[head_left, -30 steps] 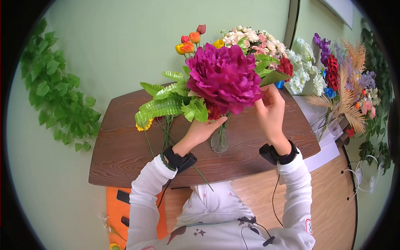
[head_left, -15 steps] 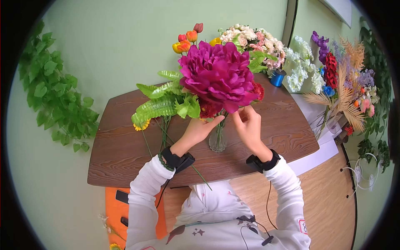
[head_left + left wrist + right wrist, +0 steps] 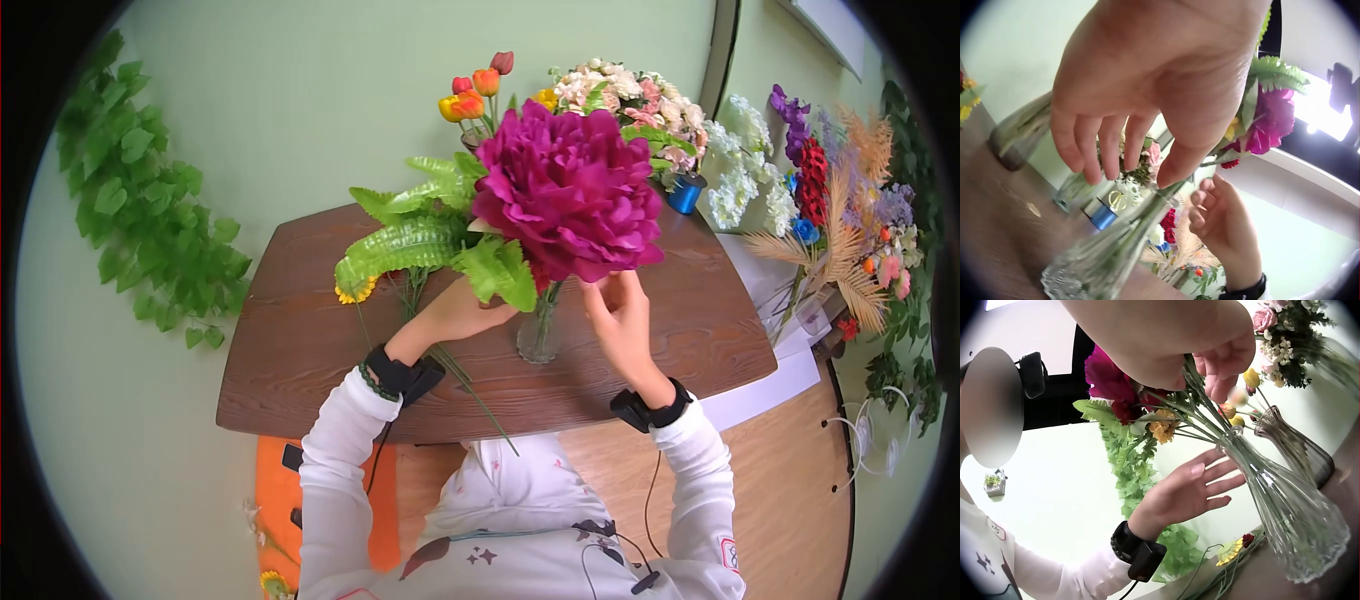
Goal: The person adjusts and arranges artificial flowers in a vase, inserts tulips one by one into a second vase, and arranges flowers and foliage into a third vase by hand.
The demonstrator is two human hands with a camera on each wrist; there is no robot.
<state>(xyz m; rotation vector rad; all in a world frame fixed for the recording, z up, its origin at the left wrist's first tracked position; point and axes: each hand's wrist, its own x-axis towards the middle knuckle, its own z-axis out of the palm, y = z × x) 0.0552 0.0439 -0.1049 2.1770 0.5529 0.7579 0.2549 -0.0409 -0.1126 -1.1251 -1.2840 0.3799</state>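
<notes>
A large magenta flower (image 3: 570, 190) and green leaves (image 3: 395, 250) stand in a ribbed clear glass vase (image 3: 537, 335). My left hand (image 3: 450, 318) is at the left of the vase neck, partly behind a leaf; the right wrist view shows this hand (image 3: 1179, 494) with fingers spread, beside the neck. Just right of the stems, below the bloom, is my right hand (image 3: 622, 325). In the right wrist view my right hand (image 3: 1210, 350) has bent fingers and thumb around upper stems (image 3: 1200, 397). An orange flower (image 3: 1163, 426) and red blooms hang beneath the magenta one.
Loose stems with a yellow flower (image 3: 357, 290) lie on the table's left. Behind are tulips (image 3: 470, 100), a pale bouquet (image 3: 640, 105) and a blue spool (image 3: 685, 193). More flowers (image 3: 812, 190) stand at the right; ivy (image 3: 150, 200) hangs left.
My right hand has come down and inward from the leaf and red bloom at the right to the stems under the magenta flower. My left thumb has drawn back slightly from the stems.
</notes>
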